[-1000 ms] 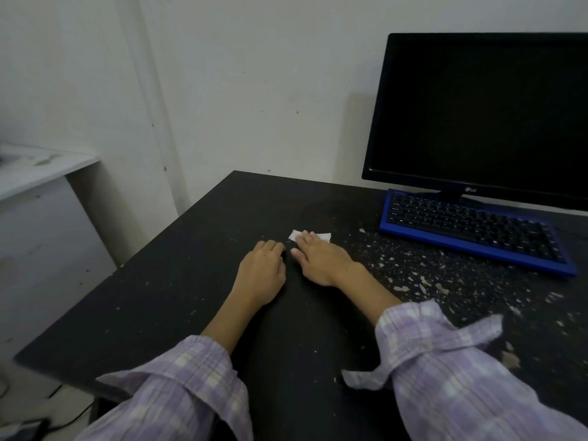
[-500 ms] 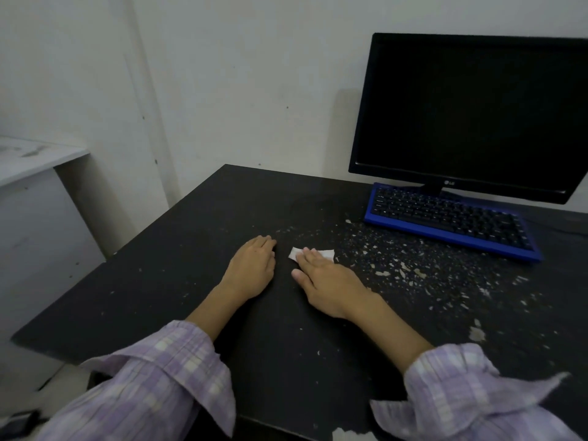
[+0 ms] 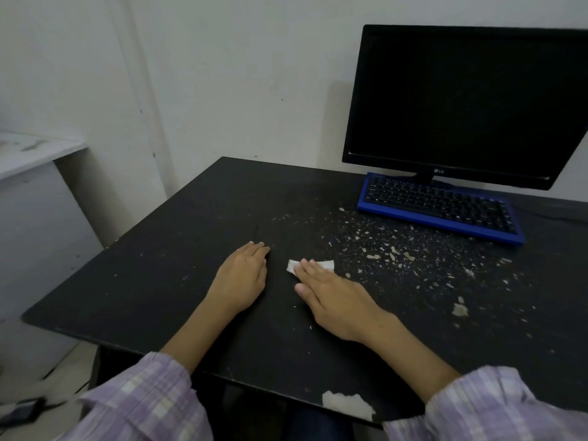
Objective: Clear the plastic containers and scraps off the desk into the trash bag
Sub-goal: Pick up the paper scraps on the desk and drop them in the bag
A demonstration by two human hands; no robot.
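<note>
The right hand lies flat on the black desk, fingers straight and together; its fingertips press on a small white paper scrap, which shows on either side of them. The scrap's long axis runs left to right, across the line of the fingers, so the likely move is a drag toward the near edge. The left hand rests palm-down just left of it, fingers relaxed, holding nothing, not touching the scrap — near but apart. The right hand is plainly the one on the job; the left could cup or catch. To the right, pale flakes scatter toward the blue keyboard, under the dark monitor. 1 larger torn scrap sits at the near edge. No trash bag or plastic container is in view.
</note>
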